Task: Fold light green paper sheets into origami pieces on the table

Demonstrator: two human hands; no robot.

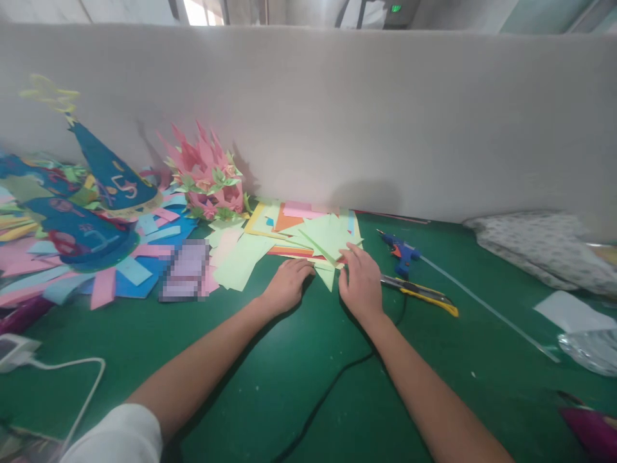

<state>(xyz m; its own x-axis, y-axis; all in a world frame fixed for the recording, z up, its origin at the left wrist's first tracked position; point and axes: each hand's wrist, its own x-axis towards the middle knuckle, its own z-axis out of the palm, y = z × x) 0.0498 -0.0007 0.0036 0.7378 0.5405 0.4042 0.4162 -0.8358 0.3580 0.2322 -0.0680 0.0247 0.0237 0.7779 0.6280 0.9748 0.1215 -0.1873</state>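
White sleeve [120,436] | pale-green papers [332,233]: angular, pointed, overlapping | left hand [288,286], right hand [362,284] at edges | grip: can't tell

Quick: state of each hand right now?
Left hand: curled by the papers; grip cannot be told.
Right hand: at the green paper; grip cannot be told.

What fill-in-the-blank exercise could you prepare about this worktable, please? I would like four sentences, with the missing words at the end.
1. The right hand is at the pale ____ paper sheets.
2. The glue gun is orange and ____.
3. The cutter knife has a black and ____ handle.
4. The spiky paper crown is mainly ____, with green leaves.

Missing words: green; blue; yellow; pink.
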